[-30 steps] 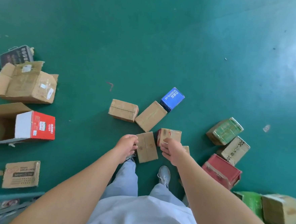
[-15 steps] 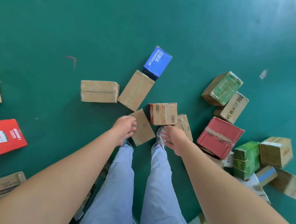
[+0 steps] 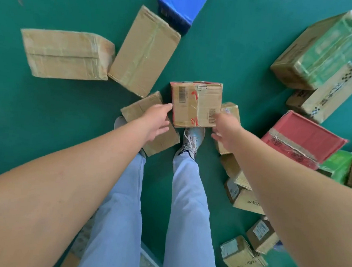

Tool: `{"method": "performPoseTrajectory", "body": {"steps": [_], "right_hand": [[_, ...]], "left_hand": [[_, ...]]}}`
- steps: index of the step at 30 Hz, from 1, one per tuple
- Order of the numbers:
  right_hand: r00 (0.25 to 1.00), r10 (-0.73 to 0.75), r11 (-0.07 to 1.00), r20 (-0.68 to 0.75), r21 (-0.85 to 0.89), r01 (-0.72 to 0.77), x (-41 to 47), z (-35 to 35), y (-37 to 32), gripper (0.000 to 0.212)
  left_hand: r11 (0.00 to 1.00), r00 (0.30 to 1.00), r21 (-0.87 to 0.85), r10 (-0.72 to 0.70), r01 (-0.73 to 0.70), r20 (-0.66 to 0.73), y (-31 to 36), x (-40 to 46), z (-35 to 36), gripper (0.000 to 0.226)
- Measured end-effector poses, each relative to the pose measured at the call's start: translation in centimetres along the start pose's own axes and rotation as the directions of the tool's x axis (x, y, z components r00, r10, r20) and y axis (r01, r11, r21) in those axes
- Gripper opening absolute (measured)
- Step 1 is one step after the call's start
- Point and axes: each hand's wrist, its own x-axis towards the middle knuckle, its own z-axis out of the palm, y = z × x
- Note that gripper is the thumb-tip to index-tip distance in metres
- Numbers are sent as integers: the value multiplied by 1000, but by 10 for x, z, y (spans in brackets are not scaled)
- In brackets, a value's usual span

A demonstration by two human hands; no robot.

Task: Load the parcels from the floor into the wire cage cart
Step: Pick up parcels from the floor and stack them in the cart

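Observation:
A small brown parcel with barcode labels and red tape point(image 3: 195, 103) lies on the green floor just beyond my feet. My left hand point(image 3: 157, 121) reaches to its left side, fingers straight, fingertips at the box's left edge. My right hand point(image 3: 225, 126) is at its right lower corner, fingers spread and blurred, holding nothing. A flat brown parcel point(image 3: 139, 112) lies under my left hand, and another small brown parcel point(image 3: 231, 110) lies behind my right hand. The wire cage cart is not in view.
Two larger brown boxes point(image 3: 66, 54) point(image 3: 144, 49) lie at the upper left, with a blue box point(image 3: 180, 2) above. To the right are a green-taped box point(image 3: 322, 49), a red box point(image 3: 299, 140) and several small parcels point(image 3: 241, 256). My legs and shoes point(image 3: 192, 140) stand in the middle.
The camera has dropped closer to the floor. Both hands have opened from loose fists and moved forward to either side of the barcode parcel.

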Motion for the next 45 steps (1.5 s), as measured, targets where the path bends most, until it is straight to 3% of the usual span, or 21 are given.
{"method": "performPoseTrajectory", "body": {"steps": [4, 8, 11, 14, 16, 18, 21, 25, 26, 28, 30, 32, 34, 38, 40, 45], "right_hand": [[987, -119, 993, -108, -32, 116, 59, -2, -11, 53], [991, -130, 990, -12, -49, 129, 90, 11, -15, 70], [995, -94, 995, 12, 45, 94, 87, 20, -14, 74], [997, -46, 989, -68, 139, 55, 60, 21, -4, 85], [994, -35, 978, -102, 201, 55, 35, 17, 7, 92], [994, -40, 965, -103, 253, 65, 4, 8, 17, 81], [987, -82, 956, -136, 268, 116, -44, -12, 26, 69], [989, -144, 942, -42, 301, 150, -126, -38, 23, 84], [984, -173, 939, -31, 295, 175, -141, -45, 25, 77], [978, -208, 940, -7, 274, 202, -184, -61, 24, 65], [977, -209, 946, 31, 260, 194, -235, -77, 22, 84], [971, -229, 942, 67, 265, 204, -280, -89, 20, 103], [960, -264, 934, 92, 275, 230, -320, -100, 19, 104], [931, -343, 922, 127, 236, 307, -379, -108, 26, 99], [913, -376, 917, 159, 207, 341, -396, -106, 30, 106], [825, -477, 878, 304, 127, 462, -452, -87, 45, 94]], "left_hand": [[1000, 1000, 1, 14, -14, 4, 6, 49, 17, 54], [1000, 999, -17, 8, -8, 41, 13, 80, 33, 62], [998, 999, -50, -24, 26, 48, 14, 80, 39, 73], [987, 997, -148, -62, 69, 53, 8, 64, 40, 90], [981, 999, -191, -37, 37, 1, 7, 38, 42, 83], [973, 998, -229, -34, 23, -44, 4, 9, 41, 79], [962, 998, -272, -30, 13, -59, -3, -27, 36, 111], [960, 999, -280, 9, -24, -53, -6, -100, 26, 130], [958, 999, -285, 3, -14, -39, -3, -135, 27, 128], [947, 995, -310, 66, -86, -77, 2, -199, 26, 102], [935, 985, -318, 124, -157, -122, 1, -253, 24, 77], [917, 975, -339, 172, -210, -140, -6, -297, 19, 91], [903, 962, -339, 223, -264, -155, -13, -327, 13, 106], [853, 932, -376, 327, -361, -153, -35, -383, -1, 94], [819, 932, -445, 305, -361, -195, -53, -388, -10, 92], [688, 917, -606, 315, -399, -246, -92, -465, -20, 98]]}}
